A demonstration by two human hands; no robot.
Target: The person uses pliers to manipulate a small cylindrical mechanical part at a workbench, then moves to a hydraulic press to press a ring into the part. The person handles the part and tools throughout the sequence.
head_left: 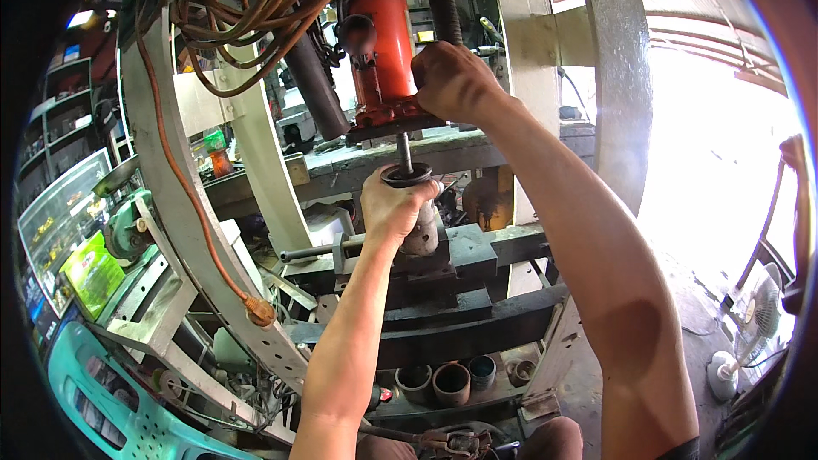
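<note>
A red bottle jack (390,43) hangs upside down in a steel press frame, with a thin metal rod (404,152) below it. The rod's lower end goes into the dark, ringed top of a grey metal cylinder (420,238), upright on steel blocks (467,257). My left hand (390,209) is wrapped round the cylinder's upper part. Beside the jack, my right hand (460,83) is closed, just under a dark coil spring (442,4). Its fingertips are hidden, so what it grips cannot be made out.
Pale steel posts (618,77) stand on both sides. Coiled brown cable (256,0) hangs at upper left, its plug (259,312) dangling lower. Several metal cups (451,383) sit below. A teal plastic chair (89,383) is at lower left, a white fan (757,315) at right.
</note>
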